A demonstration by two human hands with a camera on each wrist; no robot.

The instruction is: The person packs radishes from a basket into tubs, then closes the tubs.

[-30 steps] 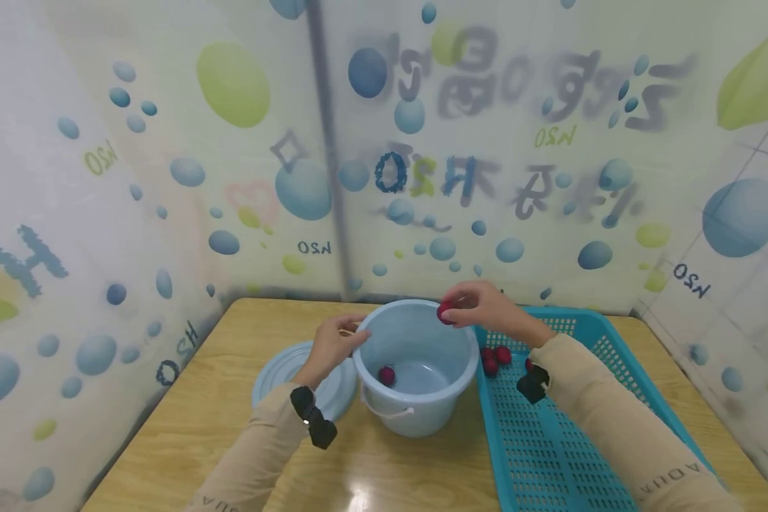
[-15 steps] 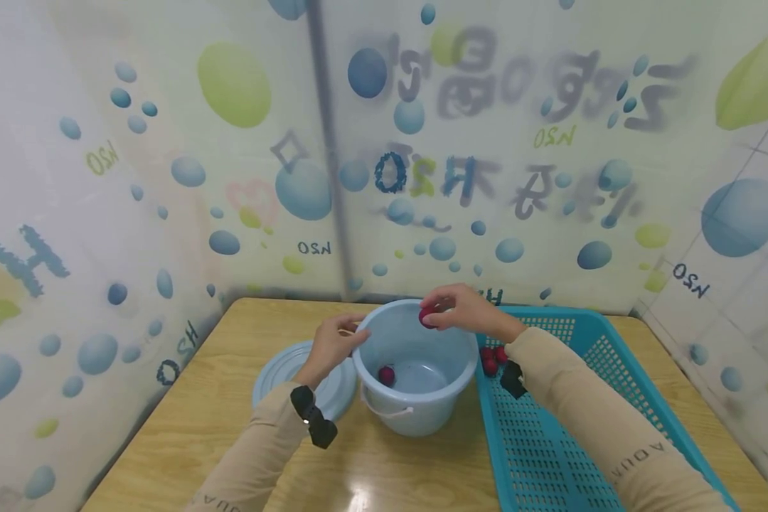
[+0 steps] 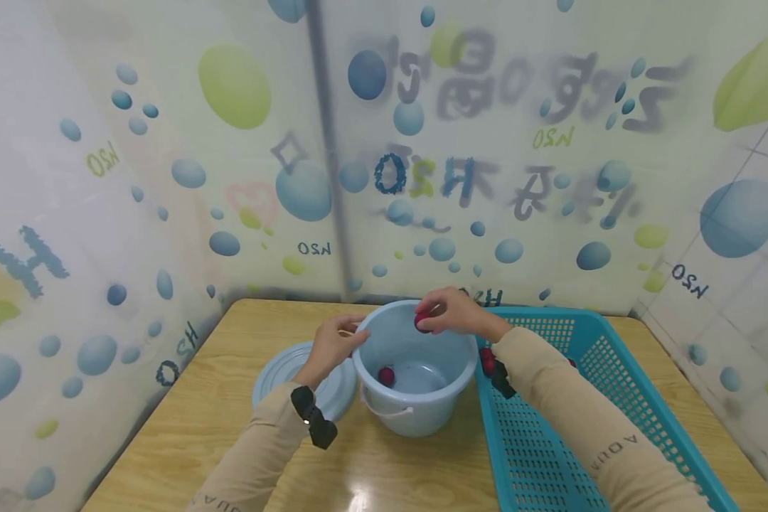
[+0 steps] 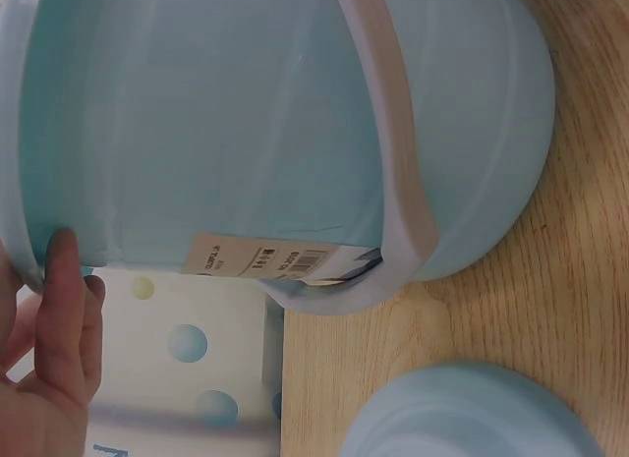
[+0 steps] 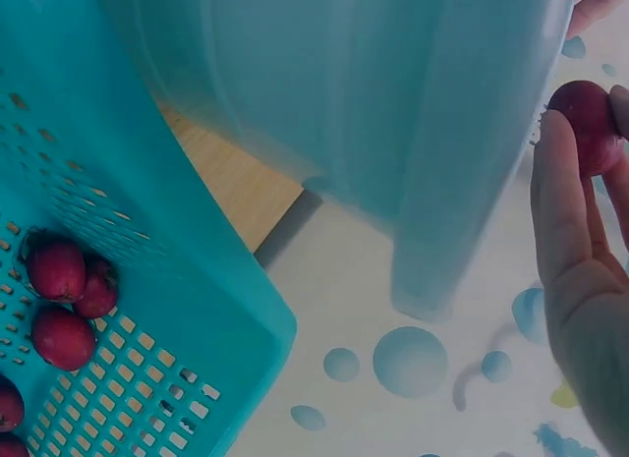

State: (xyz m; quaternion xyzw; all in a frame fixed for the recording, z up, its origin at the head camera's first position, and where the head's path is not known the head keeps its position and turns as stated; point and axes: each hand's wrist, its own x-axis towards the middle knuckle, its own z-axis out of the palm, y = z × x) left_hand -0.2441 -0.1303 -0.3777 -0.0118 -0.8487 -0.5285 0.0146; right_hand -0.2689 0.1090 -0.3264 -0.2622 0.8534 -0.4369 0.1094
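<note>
A light blue bucket (image 3: 416, 412) stands upright on the table, with one small dark-red round fruit (image 3: 387, 376) on its bottom. My left hand (image 3: 331, 346) holds the bucket's left rim; in the left wrist view, fingers (image 4: 61, 319) lie against the outer wall just below the rim. Above the bucket's mouth, toward its back right, my right hand (image 3: 454, 311) pinches another dark-red round fruit (image 5: 587, 128) between thumb and fingers. That fruit is partly covered by the fingers in the head view.
Right of the bucket is a turquoise perforated basket (image 3: 550, 441) with several more red fruits (image 5: 64, 337). A round blue lid (image 3: 275, 377) lies left of the bucket on the wooden table (image 3: 217, 370). A patterned curtain (image 3: 262, 178) rises behind the table.
My right hand has moved left with the fruit, from the bucket's right rim to over its mouth, and slightly down. The left hand and bucket have stayed in place.
</note>
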